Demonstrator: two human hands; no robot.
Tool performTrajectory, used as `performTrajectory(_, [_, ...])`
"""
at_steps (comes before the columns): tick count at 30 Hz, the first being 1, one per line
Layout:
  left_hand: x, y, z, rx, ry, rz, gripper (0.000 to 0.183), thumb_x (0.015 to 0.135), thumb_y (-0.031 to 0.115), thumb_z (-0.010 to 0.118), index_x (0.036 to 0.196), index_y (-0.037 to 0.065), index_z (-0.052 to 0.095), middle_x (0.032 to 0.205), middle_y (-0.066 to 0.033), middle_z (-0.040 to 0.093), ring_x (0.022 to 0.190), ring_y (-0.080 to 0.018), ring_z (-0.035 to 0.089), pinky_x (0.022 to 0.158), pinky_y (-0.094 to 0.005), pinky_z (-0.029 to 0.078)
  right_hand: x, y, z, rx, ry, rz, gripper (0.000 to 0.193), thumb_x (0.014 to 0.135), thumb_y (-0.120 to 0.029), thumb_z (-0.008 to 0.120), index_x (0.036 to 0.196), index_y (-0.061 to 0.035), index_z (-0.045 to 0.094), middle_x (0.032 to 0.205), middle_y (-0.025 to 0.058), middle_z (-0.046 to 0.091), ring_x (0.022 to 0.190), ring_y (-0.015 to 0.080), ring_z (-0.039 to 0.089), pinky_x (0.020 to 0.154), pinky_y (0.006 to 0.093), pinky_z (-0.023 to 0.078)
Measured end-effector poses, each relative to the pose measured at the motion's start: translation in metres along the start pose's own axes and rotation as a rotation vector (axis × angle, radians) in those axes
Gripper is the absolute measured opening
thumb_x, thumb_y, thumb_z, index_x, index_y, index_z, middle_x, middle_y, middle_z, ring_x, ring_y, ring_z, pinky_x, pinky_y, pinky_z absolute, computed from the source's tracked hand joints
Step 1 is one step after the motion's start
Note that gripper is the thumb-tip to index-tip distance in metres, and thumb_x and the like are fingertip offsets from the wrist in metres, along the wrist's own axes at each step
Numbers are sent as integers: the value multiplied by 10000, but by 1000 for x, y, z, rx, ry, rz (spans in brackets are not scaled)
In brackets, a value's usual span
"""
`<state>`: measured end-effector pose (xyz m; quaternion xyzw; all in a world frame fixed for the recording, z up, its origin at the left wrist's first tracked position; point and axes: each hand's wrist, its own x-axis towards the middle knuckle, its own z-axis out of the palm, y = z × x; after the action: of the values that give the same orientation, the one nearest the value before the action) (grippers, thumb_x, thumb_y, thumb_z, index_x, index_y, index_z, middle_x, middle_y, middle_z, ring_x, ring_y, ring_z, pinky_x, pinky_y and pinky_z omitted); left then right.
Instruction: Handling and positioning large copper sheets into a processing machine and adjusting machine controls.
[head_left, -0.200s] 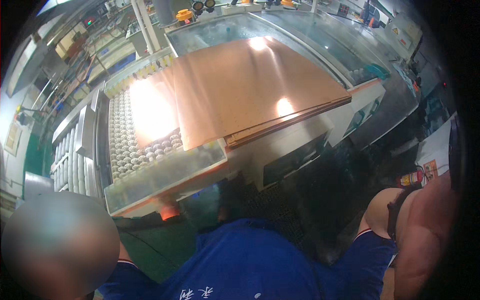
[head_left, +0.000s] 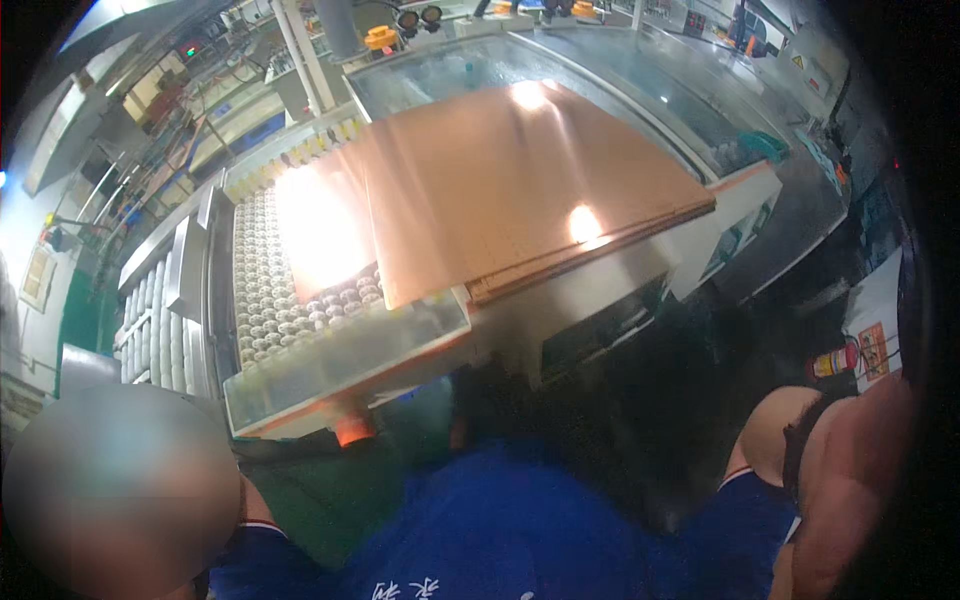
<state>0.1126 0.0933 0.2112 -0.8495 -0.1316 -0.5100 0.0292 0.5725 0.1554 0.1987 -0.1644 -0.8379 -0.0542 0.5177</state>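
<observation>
Neither of my hands shows. My right arm [head_left: 850, 490] is bent and raised close at the right edge, with a black strap [head_left: 797, 440] across it; the hand lies outside the picture. My left arm [head_left: 262, 508] runs from its blue sleeve behind a blurred round patch, which hides whatever is there. Ahead of me, a stack of large copper-coloured sheets [head_left: 530, 190] lies across the top of a machine, apart from my arms. Left of the stack, another copper sheet [head_left: 320, 225], bright with glare, rests on rows of white rollers [head_left: 262, 290].
A conveyor with long grey rollers [head_left: 155, 325] adjoins the machine's left end. Behind the stack are clear covers [head_left: 450, 65] and orange-yellow knobs [head_left: 380, 38]. An orange light [head_left: 353, 430] glows below the machine's front. A red fire extinguisher [head_left: 834, 360] stands at the right.
The machine and sheets have shifted slightly right and down in the picture as my view turns a little. The sheets have not moved on the machine, and my arms stay nearly as they were.
</observation>
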Motion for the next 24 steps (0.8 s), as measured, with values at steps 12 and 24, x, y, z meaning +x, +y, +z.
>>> performTrajectory(12, [-8,-2,12,3,47,-28,641,967,459,598,1490,102,496,1496,-189,510,1389,-365,460,1092,-559,375,0,1,3,53,-11,21,471,1012,-240,599,1417,-2,570,1378,155,621,1241,239,587,1056,372,440])
performTrajectory(24, [-5,-16,33,-24,100,-6,622,972,436,595,1482,94,502,1485,-189,519,1378,-358,471,1080,-544,390,0,0,0,75,-4,11,477,1014,-256,591,1417,-1,569,1383,160,617,1250,247,583,1060,380,438])
